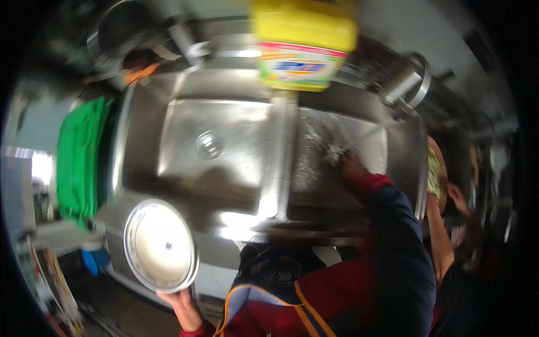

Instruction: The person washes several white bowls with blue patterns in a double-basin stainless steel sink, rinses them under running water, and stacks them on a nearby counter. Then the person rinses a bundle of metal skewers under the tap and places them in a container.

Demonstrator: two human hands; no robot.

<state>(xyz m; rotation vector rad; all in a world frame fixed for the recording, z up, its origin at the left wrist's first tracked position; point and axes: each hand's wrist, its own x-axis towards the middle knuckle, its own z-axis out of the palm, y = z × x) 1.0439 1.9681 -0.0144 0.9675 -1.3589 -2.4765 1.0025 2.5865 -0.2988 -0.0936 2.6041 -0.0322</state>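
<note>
My left hand [181,301] grips a white bowl [162,248] with blue rim bands by its lower edge, left of my body and by the front of the steel sink. The bowl is tilted so its inside faces up toward me. My right hand [356,170] reaches down into the right sink basin [324,202]. Its fingers are blurred beside a whitish splash or foam [334,151], and whether they hold anything is unclear. The left sink basin [236,135] shows a round drain [209,144] in its floor.
A yellow plastic jug [303,29] with a printed label stands behind the sink divider. A metal vessel [404,86] is at the back right. Green plastic tubs [80,160] stand at the left. At the right, another person's arm [440,240] reaches to a bowl of greens [433,172].
</note>
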